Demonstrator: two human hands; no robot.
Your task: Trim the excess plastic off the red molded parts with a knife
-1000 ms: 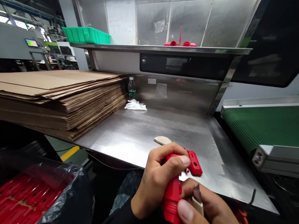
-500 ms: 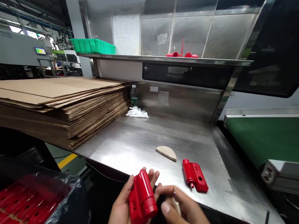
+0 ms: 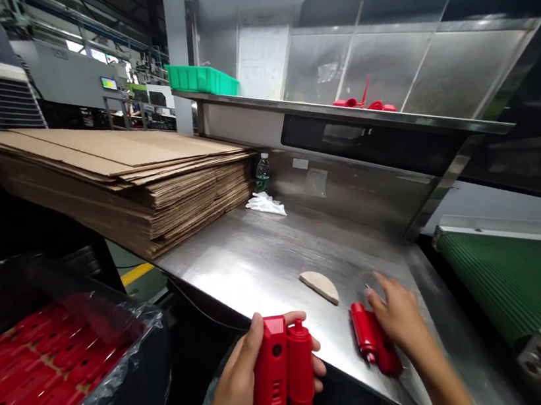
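Observation:
My left hand [image 3: 243,372] is wrapped round a glossy red plastic part [image 3: 273,371], a flat-faced box with a round hole and small slots, joined to a cylinder. My right hand [image 3: 397,312] is over the table, closed at the fingertips, where a bit of a small thin tool [image 3: 367,287] shows beside the thumb. Most of that tool is hidden. Just under this hand lies a second red plastic part [image 3: 365,333], its right side partly covered by the fingers. To its left, a beige half-round pad [image 3: 319,287] rests on the metal table [image 3: 239,266].
Stacked flat cardboard [image 3: 189,193] covers the table's left end. A water bottle [image 3: 262,171] and white gloves [image 3: 265,204] are behind. At lower left, a plastic-lined box [image 3: 152,324] holds several red parts. A green conveyor [image 3: 520,282] runs at right. A green tray [image 3: 202,78] sits on the shelf.
My right hand has moved right, away from the left hand, to the red part on the table. The part in my left hand has been turned, showing its holed face. The view has swung left.

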